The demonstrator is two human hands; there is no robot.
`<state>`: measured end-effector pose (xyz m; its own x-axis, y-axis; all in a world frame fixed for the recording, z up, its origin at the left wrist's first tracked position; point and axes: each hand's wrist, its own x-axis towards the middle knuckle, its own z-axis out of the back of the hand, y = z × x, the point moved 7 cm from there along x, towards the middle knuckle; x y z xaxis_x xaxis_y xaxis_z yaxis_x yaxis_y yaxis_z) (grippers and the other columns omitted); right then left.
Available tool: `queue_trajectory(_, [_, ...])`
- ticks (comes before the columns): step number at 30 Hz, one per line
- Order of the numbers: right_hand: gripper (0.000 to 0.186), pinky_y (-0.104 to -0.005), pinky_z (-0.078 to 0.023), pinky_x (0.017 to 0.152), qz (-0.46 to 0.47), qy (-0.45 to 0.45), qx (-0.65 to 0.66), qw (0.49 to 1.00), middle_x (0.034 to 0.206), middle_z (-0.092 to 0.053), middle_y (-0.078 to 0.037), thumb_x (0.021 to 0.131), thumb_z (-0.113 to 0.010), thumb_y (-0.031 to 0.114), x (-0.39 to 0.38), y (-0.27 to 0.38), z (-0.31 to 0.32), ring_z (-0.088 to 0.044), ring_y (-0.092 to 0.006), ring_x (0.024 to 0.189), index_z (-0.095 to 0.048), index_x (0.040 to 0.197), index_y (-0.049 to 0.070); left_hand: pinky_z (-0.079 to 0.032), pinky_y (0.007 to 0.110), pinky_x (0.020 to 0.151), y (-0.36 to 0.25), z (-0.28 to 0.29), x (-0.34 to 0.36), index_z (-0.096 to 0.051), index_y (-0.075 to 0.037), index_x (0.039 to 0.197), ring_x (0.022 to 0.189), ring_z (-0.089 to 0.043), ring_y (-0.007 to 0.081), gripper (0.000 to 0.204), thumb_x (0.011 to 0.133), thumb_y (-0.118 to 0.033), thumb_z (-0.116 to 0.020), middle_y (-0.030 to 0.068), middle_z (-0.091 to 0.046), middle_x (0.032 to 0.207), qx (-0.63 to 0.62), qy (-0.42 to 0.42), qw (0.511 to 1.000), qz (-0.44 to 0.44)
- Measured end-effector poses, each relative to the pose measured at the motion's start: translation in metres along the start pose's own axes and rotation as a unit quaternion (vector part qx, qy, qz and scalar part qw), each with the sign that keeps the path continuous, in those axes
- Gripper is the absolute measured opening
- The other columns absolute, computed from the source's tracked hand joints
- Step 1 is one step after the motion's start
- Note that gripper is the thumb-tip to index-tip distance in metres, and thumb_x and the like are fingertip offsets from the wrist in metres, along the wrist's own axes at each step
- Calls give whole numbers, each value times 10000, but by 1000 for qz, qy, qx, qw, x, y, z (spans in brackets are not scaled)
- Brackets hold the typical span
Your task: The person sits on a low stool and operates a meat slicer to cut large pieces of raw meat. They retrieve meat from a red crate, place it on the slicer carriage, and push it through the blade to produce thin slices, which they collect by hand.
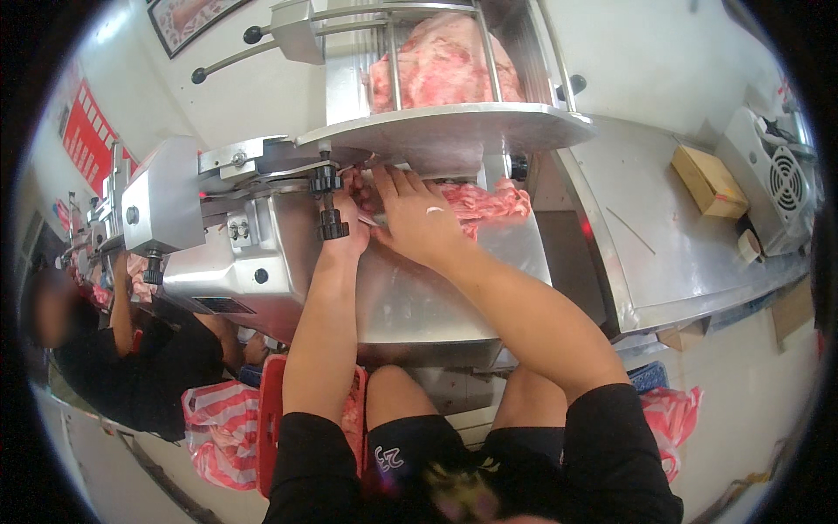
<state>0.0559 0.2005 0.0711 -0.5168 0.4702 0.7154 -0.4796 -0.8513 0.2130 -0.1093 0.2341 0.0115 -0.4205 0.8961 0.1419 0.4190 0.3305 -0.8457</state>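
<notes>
My right hand [417, 212] lies palm down with fingers stretched out over sliced raw meat [489, 203] on the steel shelf [436, 301] of a meat slicer. Close beside it, my left hand [347, 218] is at the left end of the same meat. Black knobs [328, 205] of the slicer partly cover that hand, so its grip is hidden. Above both hands, a large block of raw meat [445, 65] rests on the slicer's carriage [454, 125] behind upright metal bars.
At right, a steel table [628, 236] carries a small cardboard box [709, 181] and a grey device with a fan [772, 188]. Below left stand a red crate [271, 419] and a striped bag [223, 432] with meat. Another person [131, 367] works at far left.
</notes>
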Motion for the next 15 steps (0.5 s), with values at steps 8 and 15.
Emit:
queue_trajectory(8, [746,-503,-479,1041,16,-14,57,998,1339,-574,-254,801,-772,210,7,-1,-15,-569,-418,1237,-419,1423,-1,-509,365,929,-10,-24,-18,-590,-101,1143,1035,-625,212,128,1052,-145,-512,67,-642,1100,-9,23,999,-33])
queue_trajectory(15, [572,-511,-483,1037,29,4,-37,999,1367,-581,-199,886,-650,185,-1,0,-28,-612,-405,1198,-473,1406,26,-515,350,916,-6,-20,-11,-601,-104,1174,1019,-625,184,145,1040,-139,-556,35,-638,1074,-16,32,999,-28])
